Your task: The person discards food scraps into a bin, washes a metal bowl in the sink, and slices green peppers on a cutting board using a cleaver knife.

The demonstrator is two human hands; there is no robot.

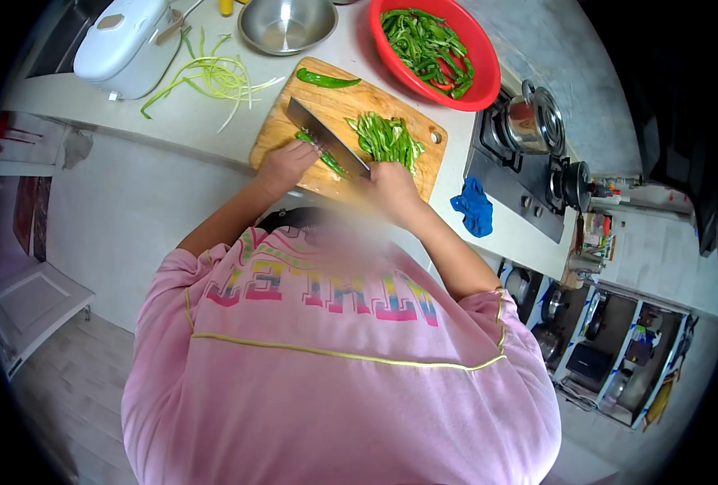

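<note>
A wooden cutting board [271, 133] lies on the counter in front of me. My right hand [394, 191] is closed around the handle of a kitchen knife [331, 141], whose broad blade slants up and left over the board. With bent fingers, my left hand [286, 167] presses a green pepper [331, 163] down just beside the blade. To the right of the knife is a pile of sliced green pepper [386, 139]. Another long piece of green pepper [326, 78] rests near the board's far edge. The knife handle is hidden in my grip.
A red basin [493, 77] with cut green peppers stands behind the board. Beside it are a steel bowl [287, 24], loose green stalks [215, 77] and a white appliance [124, 48]. To the right are a blue cloth [473, 208] and a stove [500, 174] with a pot [530, 125].
</note>
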